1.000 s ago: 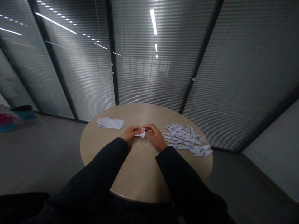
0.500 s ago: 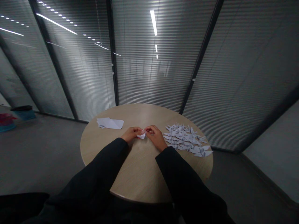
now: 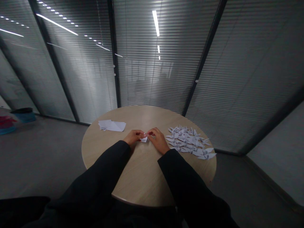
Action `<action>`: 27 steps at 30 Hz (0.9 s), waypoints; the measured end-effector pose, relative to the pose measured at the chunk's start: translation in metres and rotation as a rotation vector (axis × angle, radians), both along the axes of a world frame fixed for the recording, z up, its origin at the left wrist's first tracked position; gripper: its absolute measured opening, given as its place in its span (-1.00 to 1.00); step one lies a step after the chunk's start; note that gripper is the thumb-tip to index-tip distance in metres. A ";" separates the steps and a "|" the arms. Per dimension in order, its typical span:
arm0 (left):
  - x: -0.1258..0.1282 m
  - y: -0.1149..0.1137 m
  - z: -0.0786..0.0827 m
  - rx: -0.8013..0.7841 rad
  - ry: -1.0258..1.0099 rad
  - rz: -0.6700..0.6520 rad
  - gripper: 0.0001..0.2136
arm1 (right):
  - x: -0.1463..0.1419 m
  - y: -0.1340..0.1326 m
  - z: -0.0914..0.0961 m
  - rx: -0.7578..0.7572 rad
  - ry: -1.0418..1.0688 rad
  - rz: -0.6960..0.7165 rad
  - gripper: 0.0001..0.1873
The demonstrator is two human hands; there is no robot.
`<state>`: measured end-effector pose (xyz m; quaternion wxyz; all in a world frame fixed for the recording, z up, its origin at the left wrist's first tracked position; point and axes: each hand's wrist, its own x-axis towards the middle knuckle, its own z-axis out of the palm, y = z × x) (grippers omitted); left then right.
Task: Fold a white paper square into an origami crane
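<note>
A small folded piece of white paper is pinched between my two hands over the middle of the round table. My left hand grips its left side, fingers closed. From the right, my right hand pinches the same paper with thumb and fingertips. The fingers cover much of it, so its exact shape is hard to make out. To the right of my right hand lies a spread of several folded paper cranes. Beyond my left hand rests a stack of white paper sheets.
The round wooden table stands close to a glass partition with blinds. On the floor at the far left are a blue bin with a black liner and another bin with a red liner.
My fingertips have shifted slightly on the folded paper, and its visible part has changed shape a little. The sheets and cranes have stayed in place.
</note>
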<state>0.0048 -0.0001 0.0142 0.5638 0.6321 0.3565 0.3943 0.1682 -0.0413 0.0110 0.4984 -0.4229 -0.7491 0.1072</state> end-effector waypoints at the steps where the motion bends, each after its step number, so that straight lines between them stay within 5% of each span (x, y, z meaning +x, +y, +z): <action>1: 0.000 0.001 -0.001 0.005 0.000 0.000 -0.64 | 0.000 0.000 0.000 0.007 -0.005 -0.007 -0.94; 27: 0.006 0.000 -0.010 -0.048 -0.187 0.095 -0.71 | -0.002 -0.003 0.001 0.014 0.144 -0.032 -0.90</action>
